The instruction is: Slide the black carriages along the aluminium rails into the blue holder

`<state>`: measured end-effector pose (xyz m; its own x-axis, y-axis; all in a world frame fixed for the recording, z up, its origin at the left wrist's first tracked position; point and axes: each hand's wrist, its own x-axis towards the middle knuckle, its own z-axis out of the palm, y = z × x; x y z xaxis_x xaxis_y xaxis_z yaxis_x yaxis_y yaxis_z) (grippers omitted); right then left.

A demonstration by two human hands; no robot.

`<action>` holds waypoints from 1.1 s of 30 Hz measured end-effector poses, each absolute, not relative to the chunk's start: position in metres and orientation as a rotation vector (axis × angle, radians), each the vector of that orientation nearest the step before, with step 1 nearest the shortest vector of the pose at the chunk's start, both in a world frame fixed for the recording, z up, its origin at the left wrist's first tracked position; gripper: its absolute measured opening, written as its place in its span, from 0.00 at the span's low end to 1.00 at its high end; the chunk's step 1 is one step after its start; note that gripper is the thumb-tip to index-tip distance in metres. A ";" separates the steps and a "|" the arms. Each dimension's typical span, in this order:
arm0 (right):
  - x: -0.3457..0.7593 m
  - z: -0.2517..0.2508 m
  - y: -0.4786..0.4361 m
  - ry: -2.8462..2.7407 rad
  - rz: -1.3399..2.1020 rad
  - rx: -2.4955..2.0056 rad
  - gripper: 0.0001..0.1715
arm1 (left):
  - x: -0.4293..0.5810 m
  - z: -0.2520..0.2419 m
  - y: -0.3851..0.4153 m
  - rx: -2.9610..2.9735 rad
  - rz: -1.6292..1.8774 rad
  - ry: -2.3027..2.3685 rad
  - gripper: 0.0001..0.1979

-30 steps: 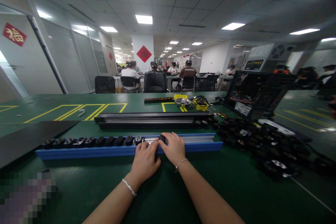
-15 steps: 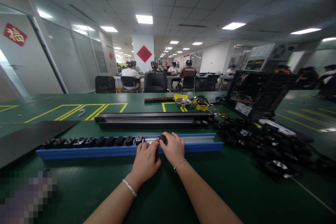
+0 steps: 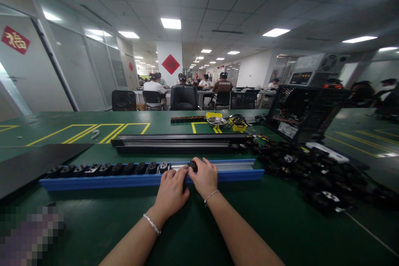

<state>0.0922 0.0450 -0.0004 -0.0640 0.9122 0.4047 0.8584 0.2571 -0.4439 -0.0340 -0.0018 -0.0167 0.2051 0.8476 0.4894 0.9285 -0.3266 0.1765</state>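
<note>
Across the green table lies a long blue rail (image 3: 124, 181) with a silvery inner channel. Several black plug adapters (image 3: 116, 169) with prongs sit in a row along its left part. My right hand (image 3: 204, 178) pinches another black plug adapter (image 3: 193, 166) over the channel, right of the row. My left hand (image 3: 172, 187) is bent over the rail's front wall, its fingertips at the channel beside that adapter and its thumb in front of the rail. My fingers partly cover the held adapter, so whether it is seated in the channel cannot be told.
Behind the blue rail lie black rails (image 3: 181, 143). A heap of black adapters (image 3: 289, 162) spreads at the right, before an open computer case (image 3: 305, 110). A metal bowl (image 3: 216, 121) stands farther back. A dark mat (image 3: 40, 162) lies at left. People sit in the background.
The view has shifted slightly. Both hands stay at the same place on the rail, with the right one still pinching the adapter.
</note>
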 end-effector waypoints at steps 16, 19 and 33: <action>0.095 -0.006 0.046 -1.877 0.106 -1.555 0.18 | -0.035 -0.016 -0.002 -2.347 -0.793 -1.734 0.28; 0.094 -0.006 0.046 -1.878 0.113 -1.560 0.17 | -0.035 -0.016 -0.003 -2.352 -0.790 -1.730 0.29; 0.098 -0.004 0.048 -1.887 0.086 -1.564 0.15 | -0.037 -0.017 -0.002 -2.354 -0.823 -1.694 0.24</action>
<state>0.0977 0.0481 -0.0040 -0.0507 0.8917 0.4498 0.8472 0.2769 -0.4534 -0.0368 -0.0023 -0.0175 0.2225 0.8394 0.4959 0.9086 -0.3630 0.2067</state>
